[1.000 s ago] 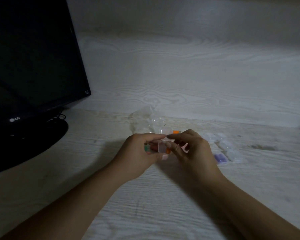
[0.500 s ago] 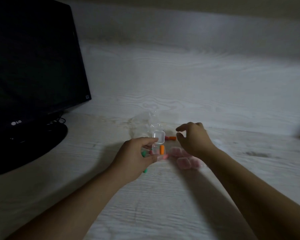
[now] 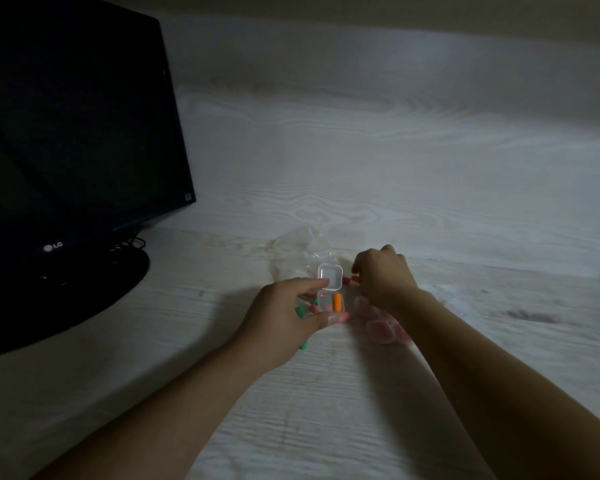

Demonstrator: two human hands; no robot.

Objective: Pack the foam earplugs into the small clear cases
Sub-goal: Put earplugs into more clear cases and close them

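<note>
— What do we hold in our left hand (image 3: 284, 313)?

— A small clear case (image 3: 330, 292), lid hinged up and open. Our left fingers (image 3: 309, 284) curl round it, pinching the base between thumb and fingertips. One orange earplug (image 3: 337, 302) lies inside the base.

— And our right hand (image 3: 383, 275)?

— It reaches down to the tabletop (image 3: 326, 410) just right of the case. Its fingers bend towards a loose orange earplug (image 3: 354, 278), but we cannot tell whether they pinch it; the fingertips are hidden.

— What else lies near?

— Green earplugs (image 3: 300, 310) show beside and below our left hand. More clear cases (image 3: 381, 329) sit under our right wrist, and a crumpled plastic bag (image 3: 298, 251) lies behind. A dark monitor (image 3: 77, 133) stands on the left.
</note>
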